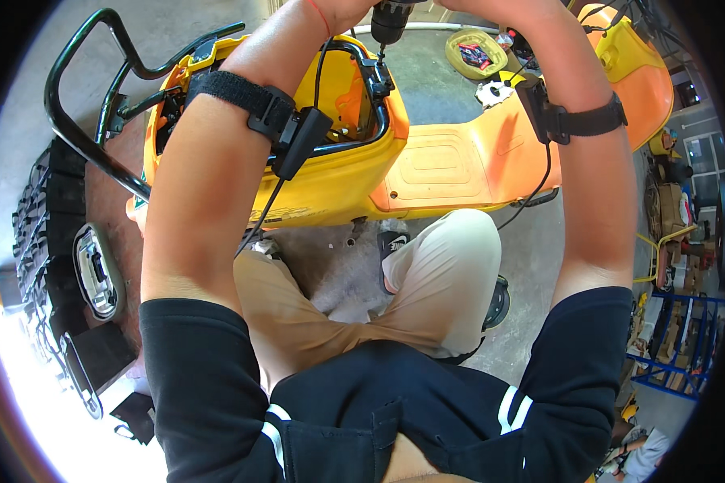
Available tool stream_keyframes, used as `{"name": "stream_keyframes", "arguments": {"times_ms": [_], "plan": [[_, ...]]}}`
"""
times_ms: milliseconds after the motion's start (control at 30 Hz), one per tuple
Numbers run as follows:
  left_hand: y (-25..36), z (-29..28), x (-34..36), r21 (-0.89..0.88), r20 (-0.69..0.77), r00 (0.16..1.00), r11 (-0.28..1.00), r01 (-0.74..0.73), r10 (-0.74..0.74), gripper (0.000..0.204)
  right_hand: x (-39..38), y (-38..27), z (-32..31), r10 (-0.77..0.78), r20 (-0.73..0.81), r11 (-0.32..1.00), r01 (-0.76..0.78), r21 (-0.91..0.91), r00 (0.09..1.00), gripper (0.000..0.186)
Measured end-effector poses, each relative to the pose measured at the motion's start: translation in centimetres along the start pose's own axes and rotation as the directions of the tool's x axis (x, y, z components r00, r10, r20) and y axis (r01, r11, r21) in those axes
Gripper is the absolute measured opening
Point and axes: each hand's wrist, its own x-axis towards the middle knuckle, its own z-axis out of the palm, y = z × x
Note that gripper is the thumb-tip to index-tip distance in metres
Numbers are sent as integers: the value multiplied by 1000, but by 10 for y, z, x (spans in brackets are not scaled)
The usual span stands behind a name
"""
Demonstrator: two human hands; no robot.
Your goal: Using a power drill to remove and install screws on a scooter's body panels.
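Drill: the drill (390,24) is seen at twelve o'clock, its bit pointed down at the black bracket (379,79); contact seems to be made.
Hands: the left hand (351,8) and right hand (491,5) are cut off by the upper edge at twelve and one; how either grip is closed, and on what, cannot be told.
Yellow body: at eleven, its compartment (345,76) is uncovered; work is judged to be partway, but how far anything at the bracket is driven, or what is left, cannot be told.
Edges: the way is bounded by the black tubular bar (55,88) at ten and the orange footboard (435,165) at one; the cable (322,68) is hung near the compartment.
Room: grey floor (427,71) is shown beyond the footboard, toward one.
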Motion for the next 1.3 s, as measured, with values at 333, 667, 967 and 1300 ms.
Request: {"name": "stream_keyframes", "arguments": {"times_ms": [333, 667, 967, 1300], "plan": [[3, 4, -2, 69, -52, 998, 997, 25, -21, 42, 8, 7, 20, 51, -21, 998, -52, -33, 998, 39], [-3, 5, -5, 59, -111, 993, 998, 37, -30, 37, 9, 6, 17, 43, -30, 999, -43, -17, 999, 36], [-8, -3, -8, 83, -104, 995, 997, -1, 9, 35, 16, -1, 15, 56, 50, 998, -54, -40, 997, 29], [-24, 2, -1, 85, -129, 984, 990, -112, 122, 36, 9, -1, 22, 76, 9, 995, -75, -69, 997, 32]]}}
